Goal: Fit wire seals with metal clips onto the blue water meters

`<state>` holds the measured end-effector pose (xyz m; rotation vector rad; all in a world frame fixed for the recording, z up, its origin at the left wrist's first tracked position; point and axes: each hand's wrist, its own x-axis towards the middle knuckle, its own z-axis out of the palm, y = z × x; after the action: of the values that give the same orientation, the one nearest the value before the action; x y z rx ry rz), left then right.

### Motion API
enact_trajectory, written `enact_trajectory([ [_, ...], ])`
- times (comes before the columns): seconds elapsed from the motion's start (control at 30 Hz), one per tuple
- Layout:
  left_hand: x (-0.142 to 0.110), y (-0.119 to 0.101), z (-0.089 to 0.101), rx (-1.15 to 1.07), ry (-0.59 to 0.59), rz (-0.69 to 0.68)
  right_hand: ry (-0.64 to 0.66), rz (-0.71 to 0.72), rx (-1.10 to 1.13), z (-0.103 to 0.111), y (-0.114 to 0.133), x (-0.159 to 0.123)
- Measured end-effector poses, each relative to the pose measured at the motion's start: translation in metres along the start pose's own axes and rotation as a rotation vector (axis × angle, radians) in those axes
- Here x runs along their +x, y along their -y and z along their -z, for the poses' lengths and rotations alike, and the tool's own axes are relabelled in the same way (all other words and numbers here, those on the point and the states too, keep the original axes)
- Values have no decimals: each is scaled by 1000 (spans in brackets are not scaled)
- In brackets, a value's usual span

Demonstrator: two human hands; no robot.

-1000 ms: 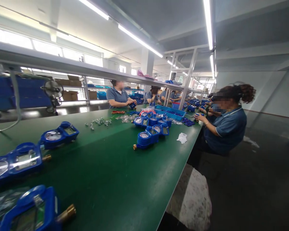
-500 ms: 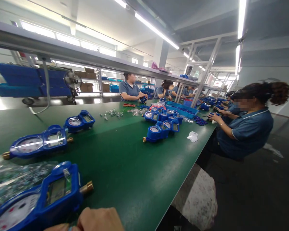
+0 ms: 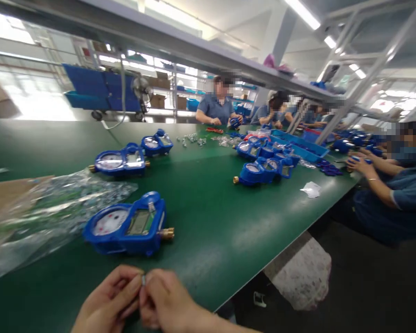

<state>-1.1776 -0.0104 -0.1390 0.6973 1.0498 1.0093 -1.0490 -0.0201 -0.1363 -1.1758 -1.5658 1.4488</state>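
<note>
Near the bottom of the head view, my left hand point(image 3: 113, 298) and my right hand point(image 3: 168, 296) meet fingertip to fingertip. Both pinch a small silvery piece point(image 3: 143, 280), too small and blurred to name. Just beyond them a blue water meter point(image 3: 125, 226) lies on the green table, with a white dial, a small display and a brass threaded end. Two more blue meters, one nearer point(image 3: 119, 159) and one farther point(image 3: 157, 142), lie behind it. To the left is a clear plastic bag point(image 3: 55, 212) with green and silvery parts inside.
Blue meters point(image 3: 263, 169) are grouped mid-table, near a light-blue tray point(image 3: 298, 147) and a crumpled white paper point(image 3: 311, 189). Small silvery parts point(image 3: 193, 139) are scattered farther back. Co-workers sit across point(image 3: 215, 108) and at the right point(image 3: 398, 178). A shelf beam point(image 3: 180, 44) spans overhead.
The camera view has swung left and down, so the table things appear shifted right and up. Both my hands now show fully, fingertips together around the small piece; before, they were mostly cut off below.
</note>
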Motion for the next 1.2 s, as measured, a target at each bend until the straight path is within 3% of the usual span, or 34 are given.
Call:
enact_trajectory([
  [0.03, -6, -2, 0, -12, 8, 11, 56, -40, 162, 0, 4, -4],
  [0.1, -14, -5, -3, -40, 17, 30, 95, -63, 205, 1, 8, -9],
  [0.13, -15, -6, -4, -62, 13, 37, 64, -42, 111, 2, 8, -11],
  [0.23, -14, -4, -6, -140, -18, 41, -120, 137, -469, 2, 3, -12],
  [0.3, -11, -3, -6, -152, -22, 19, -161, 189, -613, 2, 0, -11],
  [0.33, -9, -3, -7, -140, -12, 1, -132, 164, -532, 2, 0, -9],
  [0.43, -6, -6, -7, -71, -14, -96, 73, -15, 1, 4, 4, -3],
  [0.5, -4, -9, -7, -34, -3, -120, 126, -67, 145, 6, 6, 0],
  [0.63, 0, -9, -3, -112, 38, 12, -140, 145, -420, 7, 5, 0],
  [0.7, 1, -8, -1, -144, 47, 31, -180, 192, -519, 5, 3, 0],
  [0.73, 2, -8, -1, -135, 58, 17, -156, 156, -421, 3, 3, 0],
  [0.83, 4, -9, 0, -21, 54, -99, 37, -70, 143, -1, 5, 3],
  [0.9, 5, -12, 1, 63, 60, -138, 114, -135, 308, -1, 7, 5],
  [0.97, 6, -14, 5, 86, 90, -102, 55, -54, 71, 1, 7, 6],
  [1.1, 8, -13, 12, -5, 104, -8, -101, 221, -769, 6, 0, 5],
  [1.13, 8, -12, 13, -31, 104, -1, -100, 244, -856, 6, -2, 5],
  [1.2, 10, -11, 12, -64, 114, -6, -76, 221, -790, 6, -4, 6],
])
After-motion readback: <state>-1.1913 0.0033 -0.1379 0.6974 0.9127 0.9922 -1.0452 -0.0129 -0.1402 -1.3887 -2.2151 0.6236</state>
